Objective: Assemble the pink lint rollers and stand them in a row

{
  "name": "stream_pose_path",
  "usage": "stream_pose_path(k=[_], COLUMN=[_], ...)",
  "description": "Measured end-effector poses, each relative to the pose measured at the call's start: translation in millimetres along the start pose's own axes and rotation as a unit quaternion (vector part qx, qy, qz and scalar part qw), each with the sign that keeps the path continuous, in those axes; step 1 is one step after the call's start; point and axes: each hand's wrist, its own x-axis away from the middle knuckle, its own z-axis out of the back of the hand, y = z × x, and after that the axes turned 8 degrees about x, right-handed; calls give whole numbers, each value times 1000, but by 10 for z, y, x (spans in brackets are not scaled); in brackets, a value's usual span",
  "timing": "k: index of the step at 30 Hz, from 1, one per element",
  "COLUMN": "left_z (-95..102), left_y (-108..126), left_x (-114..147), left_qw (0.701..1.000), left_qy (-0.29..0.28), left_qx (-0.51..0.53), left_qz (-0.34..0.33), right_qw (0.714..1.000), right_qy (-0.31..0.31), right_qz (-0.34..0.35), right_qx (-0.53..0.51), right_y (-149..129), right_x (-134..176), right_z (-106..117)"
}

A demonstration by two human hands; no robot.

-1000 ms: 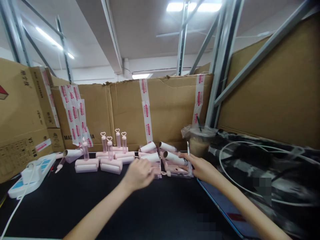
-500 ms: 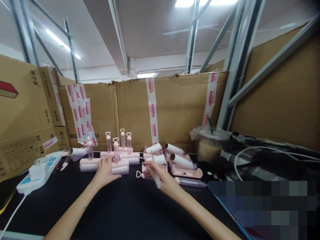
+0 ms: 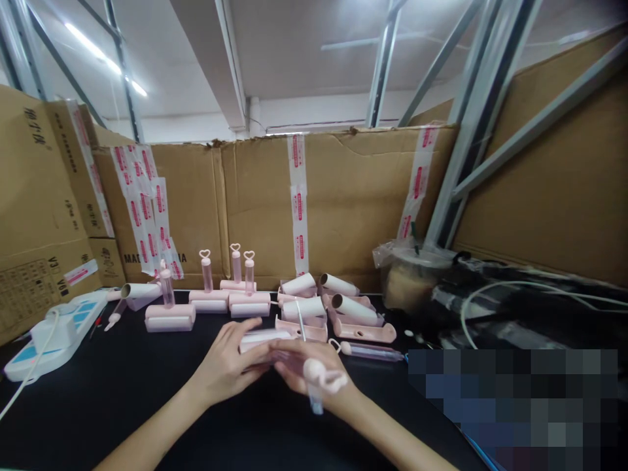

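Observation:
My left hand [image 3: 228,360] is closed round the white-and-pink head of a small lint roller [image 3: 265,337], tipped on its side above the black table. The roller's heart-ended handle [image 3: 324,377] points right, across my right hand [image 3: 314,376]. Fingers of my right hand grip the handle near the head. Also held in that hand is a thin-shafted tool with a clear handle [image 3: 315,400], apparently a screwdriver, its shaft pointing up and away. Several finished-looking lint rollers [image 3: 170,316] stand upright behind my left hand. Behind my right hand lie pink roller shells [image 3: 366,331] and white paper rolls [image 3: 308,308].
A white power strip [image 3: 81,327] with a plug and cable is at the left. A loose clear handle [image 3: 375,353] lies at right, near a drink cup [image 3: 412,281] and a dark bundle with a white cable. Cardboard walls [image 3: 255,209] enclose the back and sides.
My left hand has lifted the lint roller from the front of the standing group and brought it right, tipping it over. My right hand has met it, still holding the clear-handled tool.

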Motion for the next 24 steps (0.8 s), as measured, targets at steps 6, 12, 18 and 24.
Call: stream_pose_path(k=[6, 12, 18, 24], left_z=[-124, -203, -270, 130], left_y=[142, -82, -204, -140], left_x=[6, 30, -30, -223], left_qw=[948, 918, 930, 781], left_qy=[-24, -47, 93, 51], left_qx=[244, 277, 157, 513], left_qz=[204, 280, 319, 352], right_qw=[983, 899, 989, 975], right_qy=[105, 338, 147, 61], right_qz=[-102, -208, -20, 178], right_qx=[-109, -183, 5, 115], right_y=[17, 59, 0, -25], right_x=[-46, -132, -12, 45], right_z=[254, 567, 326, 239])
